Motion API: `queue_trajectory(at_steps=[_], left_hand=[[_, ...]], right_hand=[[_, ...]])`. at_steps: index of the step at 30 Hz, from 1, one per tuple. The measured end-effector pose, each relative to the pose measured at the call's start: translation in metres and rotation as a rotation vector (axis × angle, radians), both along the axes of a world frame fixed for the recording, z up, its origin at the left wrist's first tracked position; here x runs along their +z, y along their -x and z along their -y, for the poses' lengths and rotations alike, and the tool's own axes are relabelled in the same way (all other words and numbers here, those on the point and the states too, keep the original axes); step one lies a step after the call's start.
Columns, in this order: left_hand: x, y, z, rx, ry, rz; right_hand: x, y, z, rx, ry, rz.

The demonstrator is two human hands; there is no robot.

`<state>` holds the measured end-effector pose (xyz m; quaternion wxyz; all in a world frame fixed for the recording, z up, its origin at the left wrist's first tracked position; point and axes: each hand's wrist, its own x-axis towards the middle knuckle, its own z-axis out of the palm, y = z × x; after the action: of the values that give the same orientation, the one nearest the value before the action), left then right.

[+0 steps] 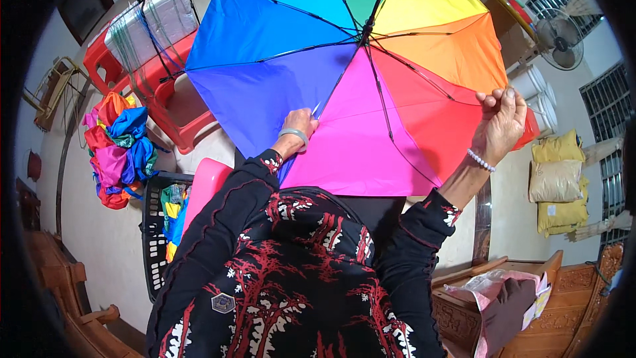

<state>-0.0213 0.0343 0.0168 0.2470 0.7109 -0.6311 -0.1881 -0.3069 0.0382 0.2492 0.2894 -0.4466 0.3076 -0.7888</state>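
Note:
Spread open across my lap is a rainbow umbrella [404, 126], its inner side with black ribs and central shaft facing me. My left hand [298, 131], with a pale bangle at the wrist, is closed on the canopy by a rib between the purple and pink panels. A thin, shiny light sliver shows at its fingertips; its kind cannot be made out. My right hand [502, 116], wearing a beaded bracelet, pinches the canopy's edge where the orange and red panels meet, at a rib's end. Part of the red panel shows beyond this wrist.
Left are a pile of folded colourful umbrellas [119, 149], a black basket [154, 232] with more inside, and red stools [182, 119] bearing a foil-wrapped box [156, 26] hung with cords. Right are a fan [560, 38], white buckets [543, 103], yellow sacks [560, 185] and carved wooden furniture [576, 285].

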Motion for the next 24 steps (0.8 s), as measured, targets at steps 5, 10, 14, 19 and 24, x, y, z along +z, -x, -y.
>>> queue_trajectory(at_steps=[5,10,14,19,24], left_hand=[[-0.010,-0.004,0.006,-0.145,0.165,-0.234],[-0.025,-0.001,0.016,-0.220,0.205,-0.172],[-0.018,-0.002,0.016,-0.119,0.118,-0.381],[0.003,-0.007,0.011,0.108,-0.158,-0.942],[0.002,-0.006,0.014,0.159,-0.087,-1.079]], right_hand=[[0.005,-0.006,0.007,0.036,0.013,-0.035],[0.006,-0.010,0.015,0.071,0.026,-0.052],[-0.012,-0.021,0.024,0.074,0.015,-0.061],[-0.084,-0.066,0.039,0.215,-0.458,-0.633],[-0.191,-0.109,0.048,0.175,-0.155,-1.375]])
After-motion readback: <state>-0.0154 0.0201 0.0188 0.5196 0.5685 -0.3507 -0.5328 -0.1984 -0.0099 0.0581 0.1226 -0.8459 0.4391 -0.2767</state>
